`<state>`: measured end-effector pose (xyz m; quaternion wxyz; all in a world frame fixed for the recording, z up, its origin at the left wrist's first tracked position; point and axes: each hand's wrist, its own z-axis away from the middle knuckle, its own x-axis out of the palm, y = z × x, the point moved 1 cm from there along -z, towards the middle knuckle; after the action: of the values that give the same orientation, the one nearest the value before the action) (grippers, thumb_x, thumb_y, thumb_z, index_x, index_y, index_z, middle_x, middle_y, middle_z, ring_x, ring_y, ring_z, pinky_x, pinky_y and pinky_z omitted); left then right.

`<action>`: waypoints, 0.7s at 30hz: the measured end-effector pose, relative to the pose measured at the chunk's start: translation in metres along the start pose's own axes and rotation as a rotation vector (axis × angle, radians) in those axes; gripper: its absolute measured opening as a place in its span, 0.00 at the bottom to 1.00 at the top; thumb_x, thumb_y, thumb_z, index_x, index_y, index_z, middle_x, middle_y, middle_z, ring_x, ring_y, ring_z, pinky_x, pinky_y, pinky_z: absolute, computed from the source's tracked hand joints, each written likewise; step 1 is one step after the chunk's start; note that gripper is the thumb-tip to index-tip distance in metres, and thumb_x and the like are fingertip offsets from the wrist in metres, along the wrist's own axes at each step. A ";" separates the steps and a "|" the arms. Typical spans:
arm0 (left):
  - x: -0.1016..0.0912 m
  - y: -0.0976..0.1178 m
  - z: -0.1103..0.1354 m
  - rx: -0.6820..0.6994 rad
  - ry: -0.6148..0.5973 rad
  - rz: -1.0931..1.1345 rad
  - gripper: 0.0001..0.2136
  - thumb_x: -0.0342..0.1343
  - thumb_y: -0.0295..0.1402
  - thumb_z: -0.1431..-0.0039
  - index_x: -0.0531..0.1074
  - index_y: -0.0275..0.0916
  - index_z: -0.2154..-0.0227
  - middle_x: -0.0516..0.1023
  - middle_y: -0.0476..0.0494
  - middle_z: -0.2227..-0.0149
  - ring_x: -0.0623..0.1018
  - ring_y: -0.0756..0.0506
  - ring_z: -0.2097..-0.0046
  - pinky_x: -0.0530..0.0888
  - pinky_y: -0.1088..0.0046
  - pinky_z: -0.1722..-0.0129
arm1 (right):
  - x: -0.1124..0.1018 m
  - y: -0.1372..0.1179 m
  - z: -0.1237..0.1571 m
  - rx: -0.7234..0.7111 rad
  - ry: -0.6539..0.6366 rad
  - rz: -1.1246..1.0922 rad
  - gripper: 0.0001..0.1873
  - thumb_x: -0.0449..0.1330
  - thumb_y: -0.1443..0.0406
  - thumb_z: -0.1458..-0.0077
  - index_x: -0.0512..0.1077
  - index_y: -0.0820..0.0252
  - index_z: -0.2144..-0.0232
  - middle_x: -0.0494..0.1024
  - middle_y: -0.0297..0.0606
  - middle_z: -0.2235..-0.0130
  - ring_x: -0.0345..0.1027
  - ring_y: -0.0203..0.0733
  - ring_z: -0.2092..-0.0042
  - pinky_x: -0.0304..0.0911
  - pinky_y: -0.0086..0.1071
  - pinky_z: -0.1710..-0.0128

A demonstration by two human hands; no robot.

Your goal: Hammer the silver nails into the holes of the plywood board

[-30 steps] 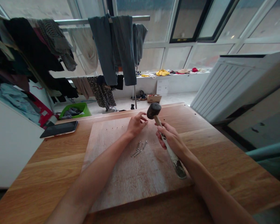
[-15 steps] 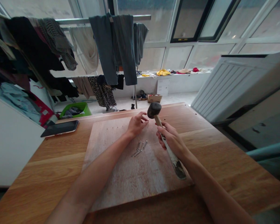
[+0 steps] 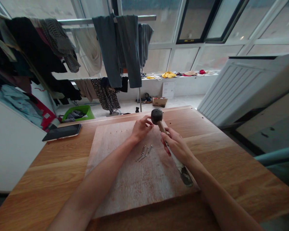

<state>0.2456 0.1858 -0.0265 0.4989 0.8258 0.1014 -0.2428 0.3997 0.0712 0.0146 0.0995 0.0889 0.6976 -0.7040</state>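
Note:
My right hand (image 3: 174,142) is wrapped round the worn handle of a mallet (image 3: 157,116) with a dark, rounded head. The mallet's head is close to the fingertips of my left hand (image 3: 142,127), and its handle slants down toward me. My left hand is near the far edge of a pale wooden board (image 3: 125,186), its fingers curled together; what they pinch is too small and partly hidden to make out. Several loose silver nails (image 3: 144,154) lie on the board just in front of my left hand. A row of small dark marks runs along the board's far left part.
Under the board is a wooden table (image 3: 50,175). A phone (image 3: 62,132) lies at its left edge. Beyond the table are a green basin (image 3: 88,112), a cardboard box (image 3: 159,102) and hanging clothes (image 3: 128,51). To the right stands a white ribbed panel (image 3: 240,86).
The mallet's head has dropped slightly and shifted left, nearer to my left fingertips. My left hand has stayed almost still, and the loose nails have not moved.

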 end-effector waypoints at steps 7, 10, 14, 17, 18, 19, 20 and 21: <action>0.001 -0.001 0.000 0.006 0.013 -0.010 0.16 0.64 0.24 0.47 0.74 0.40 0.55 0.83 0.49 0.67 0.79 0.51 0.72 0.75 0.77 0.70 | 0.001 -0.001 0.000 -0.030 -0.001 -0.078 0.13 0.54 0.53 0.40 0.65 0.55 0.60 0.67 0.23 0.77 0.58 0.30 0.86 0.53 0.25 0.90; 0.001 -0.002 0.000 0.013 0.006 -0.012 0.16 0.63 0.23 0.47 0.74 0.41 0.55 0.83 0.50 0.67 0.79 0.51 0.73 0.74 0.78 0.71 | 0.001 0.000 0.000 0.008 -0.014 -0.049 0.12 0.55 0.54 0.41 0.65 0.55 0.63 0.67 0.23 0.77 0.58 0.30 0.85 0.54 0.25 0.89; 0.001 -0.002 0.000 0.007 0.008 0.001 0.16 0.64 0.24 0.47 0.74 0.41 0.55 0.83 0.49 0.67 0.79 0.50 0.72 0.75 0.77 0.70 | 0.001 -0.001 0.001 -0.006 -0.002 -0.150 0.14 0.56 0.52 0.42 0.66 0.55 0.61 0.67 0.23 0.77 0.58 0.30 0.85 0.53 0.25 0.90; 0.001 -0.003 0.000 0.005 0.010 -0.006 0.16 0.64 0.24 0.47 0.74 0.41 0.55 0.83 0.49 0.67 0.79 0.50 0.72 0.75 0.77 0.70 | 0.001 -0.002 0.000 -0.020 0.018 -0.158 0.14 0.56 0.52 0.42 0.66 0.55 0.59 0.67 0.23 0.77 0.58 0.30 0.85 0.54 0.25 0.90; 0.001 -0.003 0.000 0.003 0.010 -0.009 0.16 0.64 0.24 0.47 0.74 0.40 0.55 0.83 0.49 0.67 0.79 0.50 0.72 0.75 0.77 0.70 | 0.001 -0.002 0.000 -0.012 0.017 -0.125 0.14 0.56 0.53 0.42 0.66 0.55 0.60 0.67 0.23 0.77 0.58 0.30 0.85 0.54 0.25 0.90; 0.001 -0.003 0.000 0.002 0.008 -0.010 0.16 0.64 0.24 0.47 0.74 0.41 0.55 0.83 0.49 0.67 0.79 0.50 0.72 0.75 0.77 0.70 | 0.000 -0.002 0.000 -0.001 0.013 -0.082 0.13 0.56 0.53 0.42 0.66 0.55 0.61 0.67 0.23 0.78 0.58 0.30 0.86 0.54 0.25 0.90; 0.001 -0.003 0.000 0.000 0.004 -0.010 0.16 0.64 0.23 0.47 0.74 0.41 0.55 0.83 0.49 0.67 0.79 0.50 0.72 0.75 0.77 0.70 | 0.000 -0.001 0.000 0.009 0.008 -0.041 0.13 0.56 0.54 0.42 0.66 0.55 0.62 0.67 0.23 0.78 0.58 0.30 0.86 0.54 0.25 0.90; 0.001 -0.003 0.000 -0.002 -0.001 -0.008 0.16 0.64 0.24 0.47 0.74 0.41 0.55 0.83 0.49 0.67 0.79 0.50 0.72 0.75 0.77 0.70 | -0.001 -0.001 0.000 0.012 0.007 -0.013 0.12 0.55 0.54 0.42 0.66 0.56 0.63 0.67 0.24 0.78 0.58 0.30 0.86 0.54 0.25 0.90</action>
<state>0.2451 0.1870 -0.0294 0.4986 0.8248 0.1048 -0.2452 0.4002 0.0713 0.0158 0.0921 0.0873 0.6942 -0.7085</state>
